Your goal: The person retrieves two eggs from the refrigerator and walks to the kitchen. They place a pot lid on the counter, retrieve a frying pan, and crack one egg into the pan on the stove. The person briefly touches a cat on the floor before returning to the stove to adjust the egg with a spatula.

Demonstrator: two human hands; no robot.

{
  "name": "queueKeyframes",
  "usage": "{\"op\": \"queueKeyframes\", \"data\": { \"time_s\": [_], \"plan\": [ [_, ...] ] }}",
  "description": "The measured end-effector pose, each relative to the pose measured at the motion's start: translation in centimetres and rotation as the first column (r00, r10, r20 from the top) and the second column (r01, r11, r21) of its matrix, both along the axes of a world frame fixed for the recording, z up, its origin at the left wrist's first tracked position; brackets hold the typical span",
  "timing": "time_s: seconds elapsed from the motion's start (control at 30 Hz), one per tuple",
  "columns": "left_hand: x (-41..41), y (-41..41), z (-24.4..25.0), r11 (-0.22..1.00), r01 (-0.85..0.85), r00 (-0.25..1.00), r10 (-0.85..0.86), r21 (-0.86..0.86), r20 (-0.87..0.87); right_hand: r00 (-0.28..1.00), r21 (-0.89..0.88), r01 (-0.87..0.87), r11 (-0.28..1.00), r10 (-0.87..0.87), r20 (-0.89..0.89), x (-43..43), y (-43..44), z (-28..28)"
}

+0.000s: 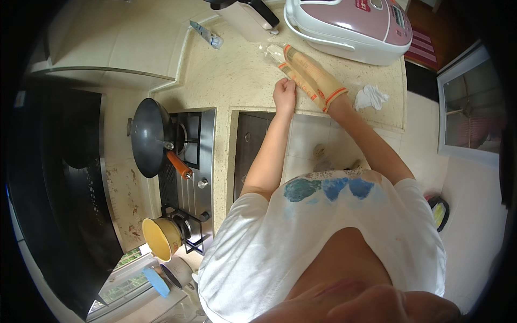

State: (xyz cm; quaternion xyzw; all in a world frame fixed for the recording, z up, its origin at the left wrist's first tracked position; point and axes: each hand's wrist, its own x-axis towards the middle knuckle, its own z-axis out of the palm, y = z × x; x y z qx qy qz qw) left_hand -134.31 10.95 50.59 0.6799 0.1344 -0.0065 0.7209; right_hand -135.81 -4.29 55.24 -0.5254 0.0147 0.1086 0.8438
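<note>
A printed tan plastic food bag (313,74) with orange-red edging is held over the stone countertop (230,76). At its left edge, my left hand (284,93) is closed, the fingertips pinching the film. My right hand (339,106) goes into or behind the lower end of the bag; only the wrist and the base of the hand show, so its fingers are hidden. From the far end of the bag juts a clear wrapper (274,52) with something pale in it. A crumpled white tissue (370,97) lies to the right of my right wrist.
Behind the bag stands a pink and white rice cooker (347,24), beside a beige appliance (246,20). A blue-and-clear tube (206,34) lies near the wall. On the left, a gas stove (206,161) bears a wok (151,137) and a yellow pot (159,240).
</note>
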Motion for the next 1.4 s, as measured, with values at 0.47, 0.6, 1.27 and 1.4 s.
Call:
{"op": "queueKeyframes", "data": {
  "time_s": [0.47,0.6,1.27,1.4],
  "plan": [
    [0.6,-0.1,-0.5,0.990,0.088,0.994,-0.094,-0.113,-0.052,0.792,-0.893,0.369,0.258,0.415,0.447,0.5,2.0,-4.1],
    [0.5,1.2,-1.3,0.985,0.145,0.989,-0.148,0.096,0.024,0.989,-0.441,-0.146,0.885,0.139,-0.049,1.5,4.0,-0.9],
    [1.0,2.9,0.2,0.972,0.082,0.994,-0.095,-0.220,-0.048,0.969,0.162,-0.032,0.986,0.070,-0.237,4.1,2.9,-5.6],
    [1.7,4.0,0.3,0.818,0.072,0.979,-0.166,-0.571,-0.116,0.957,0.241,-0.067,0.968,0.131,-0.261,4.2,1.7,-7.6]
  ]
}}
